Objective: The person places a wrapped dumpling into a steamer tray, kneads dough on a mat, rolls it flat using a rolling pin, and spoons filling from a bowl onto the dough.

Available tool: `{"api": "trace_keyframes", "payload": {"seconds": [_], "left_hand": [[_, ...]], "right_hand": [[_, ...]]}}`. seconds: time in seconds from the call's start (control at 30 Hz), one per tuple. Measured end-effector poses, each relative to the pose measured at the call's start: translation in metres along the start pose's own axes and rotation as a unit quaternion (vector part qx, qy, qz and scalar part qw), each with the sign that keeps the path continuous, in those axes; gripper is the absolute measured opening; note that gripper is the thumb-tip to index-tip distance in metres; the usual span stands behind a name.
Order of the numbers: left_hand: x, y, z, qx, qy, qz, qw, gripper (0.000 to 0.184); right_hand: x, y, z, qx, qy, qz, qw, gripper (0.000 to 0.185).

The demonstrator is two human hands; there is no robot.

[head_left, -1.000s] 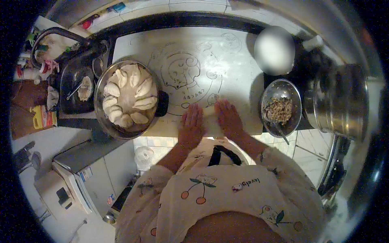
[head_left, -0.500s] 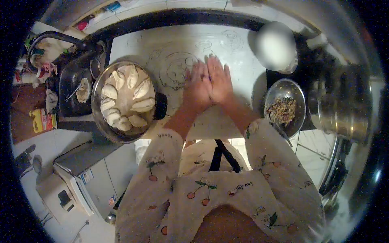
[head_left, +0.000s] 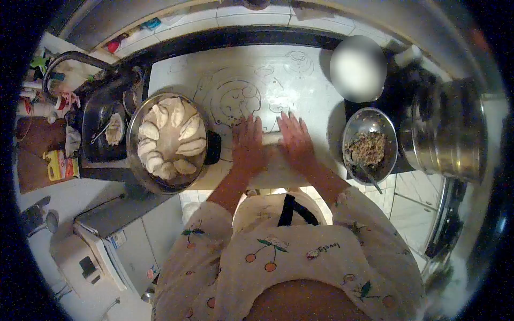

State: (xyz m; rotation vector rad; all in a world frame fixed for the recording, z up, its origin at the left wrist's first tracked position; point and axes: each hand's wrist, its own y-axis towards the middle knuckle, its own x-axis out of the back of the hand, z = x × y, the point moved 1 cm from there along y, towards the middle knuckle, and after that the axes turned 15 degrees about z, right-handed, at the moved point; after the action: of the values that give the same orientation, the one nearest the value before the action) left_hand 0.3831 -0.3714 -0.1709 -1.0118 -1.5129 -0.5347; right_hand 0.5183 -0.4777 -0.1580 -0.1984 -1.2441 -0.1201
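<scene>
Both palms press down on a short pale roll of dough, whose middle stretch [head_left: 272, 138] shows between them. My left hand [head_left: 248, 143] lies flat on its left part with fingers stretched forward. On its right part, my right hand [head_left: 296, 141] rests the same way, fingers slightly spread. The dough's ends are hidden under the hands. Beneath lies a white board [head_left: 176, 75] printed with line drawings. To the left, a round pan [head_left: 140, 174] holds a ring of filled, folded dough pieces [head_left: 190, 124].
A metal bowl [head_left: 392, 125] of chopped filling [head_left: 372, 148] with a spoon stands on the right. Behind it is a blurred white round thing [head_left: 357, 69]. A large steel pot [head_left: 444, 136] stands far right. On the left is a dark sink [head_left: 99, 152] with a tap [head_left: 72, 55].
My hands were side by side and touching, farther forward on the board. Now they have come back toward me and spread apart, baring the dough between them.
</scene>
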Motion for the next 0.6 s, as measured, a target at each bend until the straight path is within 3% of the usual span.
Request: {"api": "trace_keyframes", "payload": {"seconds": [0.07, 0.17, 0.27, 0.37, 0.43, 0.53, 0.6], "left_hand": [[0.004, 0.045, 0.018, 0.084, 0.039, -0.013, 0.996, 0.078], [0.014, 0.079, 0.035, 0.069, -0.011, -0.144, 0.987, 0.072], [0.025, 0.042, 0.021, 0.026, 0.020, -0.038, 0.999, 0.070], [0.020, -0.013, 0.003, -0.018, 0.013, 0.074, 0.997, 0.073], [-0.014, -0.057, 0.004, -0.154, -0.136, -0.040, 0.978, 0.079], [-0.026, -0.085, -0.028, -0.088, -0.161, 0.039, 0.982, 0.079], [-0.043, -0.067, -0.036, -0.121, -0.114, 0.055, 0.985, 0.077]], "right_hand": [[0.005, 0.035, -0.011, -0.050, 0.005, -0.031, 0.998, 0.053], [0.005, 0.068, -0.021, -0.106, -0.029, -0.042, 0.993, 0.053], [0.005, 0.044, -0.023, -0.056, -0.035, -0.017, 0.998, 0.053], [0.000, -0.008, -0.015, -0.060, -0.077, 0.079, 0.992, 0.055], [0.008, -0.034, 0.008, -0.101, -0.145, 0.105, 0.979, 0.058], [-0.024, -0.035, 0.034, -0.073, 0.071, 0.024, 0.995, 0.061], [-0.025, -0.021, 0.058, -0.002, 0.081, -0.008, 0.997, 0.063]]}}
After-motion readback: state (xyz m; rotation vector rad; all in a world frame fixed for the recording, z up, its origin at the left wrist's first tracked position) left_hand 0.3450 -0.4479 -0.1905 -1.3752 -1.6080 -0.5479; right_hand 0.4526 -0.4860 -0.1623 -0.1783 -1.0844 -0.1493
